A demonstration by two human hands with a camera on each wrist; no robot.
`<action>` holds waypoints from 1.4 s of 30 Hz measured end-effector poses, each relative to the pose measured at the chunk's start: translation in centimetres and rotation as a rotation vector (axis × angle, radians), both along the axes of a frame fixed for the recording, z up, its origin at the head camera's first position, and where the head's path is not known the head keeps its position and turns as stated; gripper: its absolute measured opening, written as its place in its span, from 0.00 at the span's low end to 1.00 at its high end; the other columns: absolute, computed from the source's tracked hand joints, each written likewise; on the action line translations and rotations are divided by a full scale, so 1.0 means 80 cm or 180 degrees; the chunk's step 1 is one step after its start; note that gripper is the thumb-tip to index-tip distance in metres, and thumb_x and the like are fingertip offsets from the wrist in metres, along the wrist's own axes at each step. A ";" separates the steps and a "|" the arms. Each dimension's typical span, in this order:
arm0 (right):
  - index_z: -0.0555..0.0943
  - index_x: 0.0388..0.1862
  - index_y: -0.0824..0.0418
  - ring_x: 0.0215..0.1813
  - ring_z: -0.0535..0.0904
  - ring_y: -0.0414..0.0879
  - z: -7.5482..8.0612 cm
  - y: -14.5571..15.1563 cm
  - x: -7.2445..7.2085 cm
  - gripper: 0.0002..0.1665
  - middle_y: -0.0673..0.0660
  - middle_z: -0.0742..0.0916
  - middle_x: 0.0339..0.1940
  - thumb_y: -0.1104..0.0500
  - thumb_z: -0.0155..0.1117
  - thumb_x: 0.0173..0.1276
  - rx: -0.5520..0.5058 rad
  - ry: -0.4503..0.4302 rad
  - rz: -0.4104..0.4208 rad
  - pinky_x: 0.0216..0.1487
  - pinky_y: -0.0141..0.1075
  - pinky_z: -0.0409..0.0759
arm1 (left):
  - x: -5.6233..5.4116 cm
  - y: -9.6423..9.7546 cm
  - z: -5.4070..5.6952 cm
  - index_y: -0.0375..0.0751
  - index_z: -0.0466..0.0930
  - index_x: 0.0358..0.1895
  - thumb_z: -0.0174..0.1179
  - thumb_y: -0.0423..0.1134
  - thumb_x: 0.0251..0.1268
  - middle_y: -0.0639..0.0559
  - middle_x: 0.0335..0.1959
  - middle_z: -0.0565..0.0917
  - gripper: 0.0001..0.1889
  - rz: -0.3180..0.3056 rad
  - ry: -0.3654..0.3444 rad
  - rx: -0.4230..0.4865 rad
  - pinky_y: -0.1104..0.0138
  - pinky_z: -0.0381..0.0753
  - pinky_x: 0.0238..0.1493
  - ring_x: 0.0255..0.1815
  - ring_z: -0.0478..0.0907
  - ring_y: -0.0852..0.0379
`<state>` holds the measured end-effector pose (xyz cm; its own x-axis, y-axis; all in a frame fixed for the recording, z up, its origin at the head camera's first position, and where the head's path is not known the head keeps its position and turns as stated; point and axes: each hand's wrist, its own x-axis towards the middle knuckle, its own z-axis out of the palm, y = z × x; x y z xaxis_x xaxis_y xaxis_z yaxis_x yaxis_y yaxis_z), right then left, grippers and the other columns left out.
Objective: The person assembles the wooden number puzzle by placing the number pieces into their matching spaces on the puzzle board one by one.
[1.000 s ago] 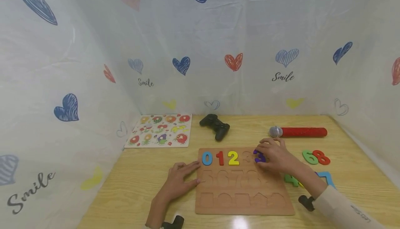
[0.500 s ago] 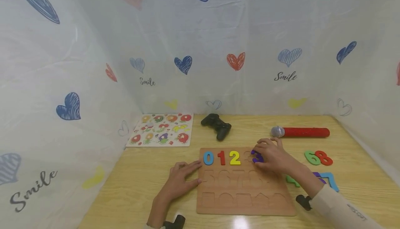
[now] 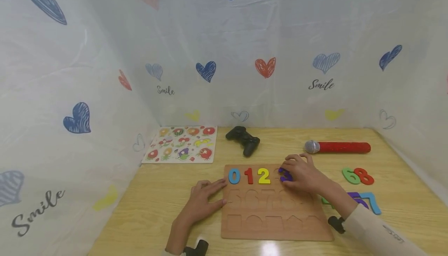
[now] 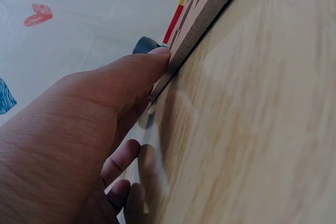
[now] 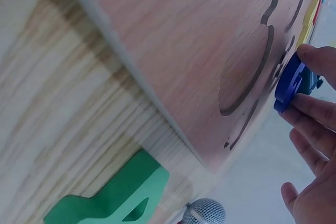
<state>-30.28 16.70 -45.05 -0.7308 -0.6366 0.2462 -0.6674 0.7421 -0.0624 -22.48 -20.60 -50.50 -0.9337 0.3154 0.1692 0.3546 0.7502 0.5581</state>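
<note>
A wooden number board [image 3: 259,230] lies on the table, with a blue 0 [image 3: 234,176], red 1 [image 3: 248,176] and yellow 2 [image 3: 264,176] in its top row. My right hand [image 3: 303,173] pinches a purple number 3 [image 5: 289,80] between thumb and fingers, at the outlined 3 slot just right of the 2. In the right wrist view the piece is tilted over the board's surface. My left hand [image 3: 203,202] rests against the board's left edge, its thumb and fingertips touching it. In the left wrist view the other fingers are spread loosely beside that edge.
Right of the board lie a green 6 [image 3: 350,175], red 8 [image 3: 364,176], blue 7 [image 3: 373,202], a partly hidden purple piece and a green 4 [image 5: 118,192]. Behind are a game controller [image 3: 243,141], red microphone [image 3: 344,147] and fruit puzzle [image 3: 180,144].
My right hand has moved slightly left with the purple 3, bringing it closer to the 2 and over its outline. The left hand stays at the board's edge.
</note>
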 end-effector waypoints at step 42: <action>0.83 0.54 0.60 0.64 0.70 0.59 -0.008 -0.001 -0.002 0.27 0.55 0.86 0.51 0.47 0.74 0.62 -0.0028 -0.0227 -0.0043 0.60 0.65 0.55 | -0.002 0.001 0.002 0.60 0.75 0.69 0.61 0.62 0.66 0.64 0.72 0.71 0.29 -0.0011 0.0032 -0.0078 0.47 0.60 0.58 0.62 0.62 0.51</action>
<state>-30.46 16.64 -45.71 -0.7553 -0.6245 0.1988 -0.6509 0.7502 -0.1160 -22.61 -20.53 -50.31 -0.9310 0.3227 0.1709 0.3626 0.7624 0.5359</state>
